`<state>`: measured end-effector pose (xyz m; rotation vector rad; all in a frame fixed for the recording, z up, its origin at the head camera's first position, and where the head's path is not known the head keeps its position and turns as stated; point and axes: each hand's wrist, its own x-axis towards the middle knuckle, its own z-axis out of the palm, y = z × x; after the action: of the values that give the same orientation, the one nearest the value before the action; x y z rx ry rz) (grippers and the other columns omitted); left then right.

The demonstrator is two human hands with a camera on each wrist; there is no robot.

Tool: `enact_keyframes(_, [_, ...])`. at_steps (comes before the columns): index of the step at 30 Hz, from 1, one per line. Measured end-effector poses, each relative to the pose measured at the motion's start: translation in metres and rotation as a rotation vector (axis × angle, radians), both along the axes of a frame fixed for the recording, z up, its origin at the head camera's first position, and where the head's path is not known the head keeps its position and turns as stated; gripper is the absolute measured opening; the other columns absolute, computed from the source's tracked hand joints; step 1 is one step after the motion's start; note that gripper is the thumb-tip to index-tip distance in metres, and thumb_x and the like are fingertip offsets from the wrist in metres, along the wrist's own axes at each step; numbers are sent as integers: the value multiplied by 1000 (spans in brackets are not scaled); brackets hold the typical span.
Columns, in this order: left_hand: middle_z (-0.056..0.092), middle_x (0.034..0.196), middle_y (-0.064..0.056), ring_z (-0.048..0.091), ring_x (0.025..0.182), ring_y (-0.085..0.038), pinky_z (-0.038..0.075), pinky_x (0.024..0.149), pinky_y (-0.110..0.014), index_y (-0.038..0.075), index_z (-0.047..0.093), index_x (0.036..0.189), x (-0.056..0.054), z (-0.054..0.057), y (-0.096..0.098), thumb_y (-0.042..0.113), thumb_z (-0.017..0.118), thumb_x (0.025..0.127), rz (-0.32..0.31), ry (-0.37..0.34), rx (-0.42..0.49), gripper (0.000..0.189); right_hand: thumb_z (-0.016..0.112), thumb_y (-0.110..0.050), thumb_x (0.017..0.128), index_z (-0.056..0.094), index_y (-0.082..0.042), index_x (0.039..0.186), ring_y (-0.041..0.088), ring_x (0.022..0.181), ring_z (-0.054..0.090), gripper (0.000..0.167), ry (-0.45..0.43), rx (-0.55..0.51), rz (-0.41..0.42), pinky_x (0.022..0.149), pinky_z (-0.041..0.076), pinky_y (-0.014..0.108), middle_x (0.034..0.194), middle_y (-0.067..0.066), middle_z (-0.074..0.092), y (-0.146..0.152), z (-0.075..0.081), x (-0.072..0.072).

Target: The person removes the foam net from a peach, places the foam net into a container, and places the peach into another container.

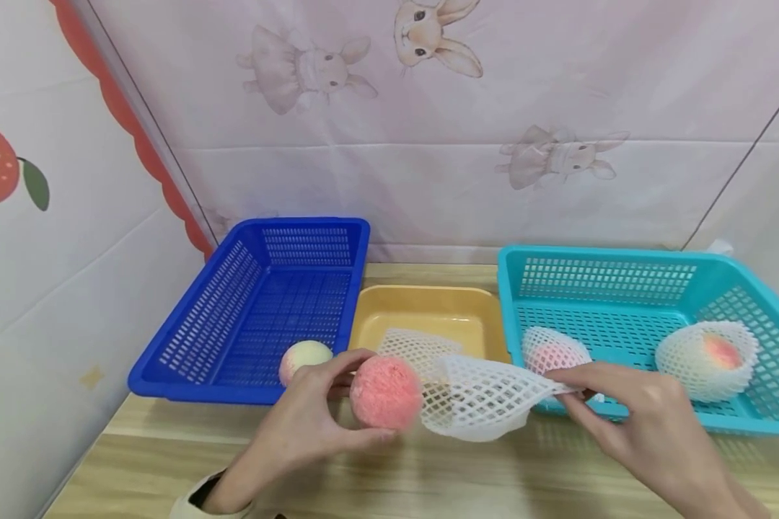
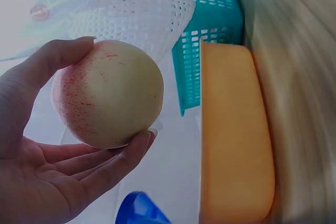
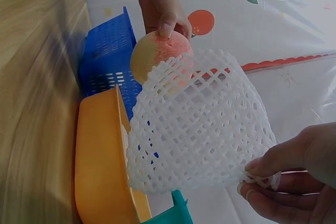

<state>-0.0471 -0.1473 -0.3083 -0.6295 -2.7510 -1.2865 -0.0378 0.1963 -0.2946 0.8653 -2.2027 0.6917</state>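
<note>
My left hand (image 1: 311,422) grips a peach (image 1: 386,393), pink on one side and cream on the other, between thumb and fingers. The left wrist view shows its cream side with red flecks. A white foam net sleeve (image 1: 493,396) hangs from my right hand (image 1: 643,418), whose thumb and fingers pinch its gathered end. The sleeve's wide mouth faces the peach; in the right wrist view the mesh (image 3: 202,124) overlaps the peach's lower edge. From the head view the sleeve looks empty.
A blue basket (image 1: 149,378) on the left holds another peach (image 1: 305,358). In the middle, a yellow tray (image 1: 428,292) has white netting (image 1: 402,346) in it. The teal basket (image 1: 597,252) on the right contains two net-wrapped peaches (image 1: 707,360). All stand on a wooden table (image 1: 428,476) before a curtain.
</note>
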Motion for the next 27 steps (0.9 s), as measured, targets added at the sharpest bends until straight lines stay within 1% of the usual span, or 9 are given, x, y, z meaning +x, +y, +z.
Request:
enact_keyframes(3, [65,117,0,66,97,-12,54,83,-29,14,57,128,-1,3,-4,44,89,62,15,4,-6,79,49,-46,97,76,-13,89,-2,65,62,44,30,-14,8,60,48,10,79,-6,71,-2,2,-5])
enact_keyframes(6, [64,118,-4,67,98,-15,54,82,-26,10,57,128,-4,6,-9,40,89,63,8,14,7,78,48,-48,97,76,-11,89,0,67,64,46,27,-18,2,62,49,10,81,-3,72,-3,5,-7])
enact_keyframes(9, [65,116,-7,68,97,-17,55,79,-25,7,58,126,-5,9,-16,37,90,64,14,45,11,76,44,-53,97,76,-11,91,3,69,66,53,10,11,-28,65,49,9,84,-1,73,-4,10,-8])
enact_keyframes(12, [66,115,-7,68,96,-17,55,77,-25,8,59,126,-5,14,-22,34,90,64,36,73,11,74,40,-56,97,76,-11,92,8,69,67,58,33,36,-62,66,49,8,85,-1,73,-6,13,-11])
enact_keyframes(15, [67,113,-6,68,95,-16,55,76,-26,9,59,126,-7,18,-26,32,91,63,47,89,12,74,39,-56,98,76,-11,93,10,67,66,59,60,44,-82,64,48,9,84,-2,73,-6,14,-14])
enact_keyframes(19, [67,112,-8,69,93,-17,56,75,-27,7,59,125,-6,22,-34,34,90,64,75,89,5,74,39,-53,99,76,-10,94,12,66,66,57,79,48,-74,59,48,12,85,-1,73,-8,14,-19])
enact_keyframes(21, [67,112,-8,69,93,-17,56,74,-27,6,59,125,-6,24,-39,38,90,64,100,81,-12,75,39,-52,99,76,-10,94,13,66,67,56,81,54,-78,57,49,14,85,-1,73,-9,15,-21])
enact_keyframes(26, [67,113,-9,68,93,-18,56,75,-28,5,58,126,-7,26,-52,38,90,64,157,80,-69,76,38,-50,99,76,-9,96,16,67,68,56,73,82,-102,56,51,20,85,1,73,-12,20,-27])
enact_keyframes(27, [67,113,-10,68,93,-19,56,75,-30,4,58,126,-8,27,-55,37,90,64,162,82,-74,76,47,-45,98,75,-9,97,16,67,68,46,66,89,-107,55,51,21,85,2,73,-12,21,-28])
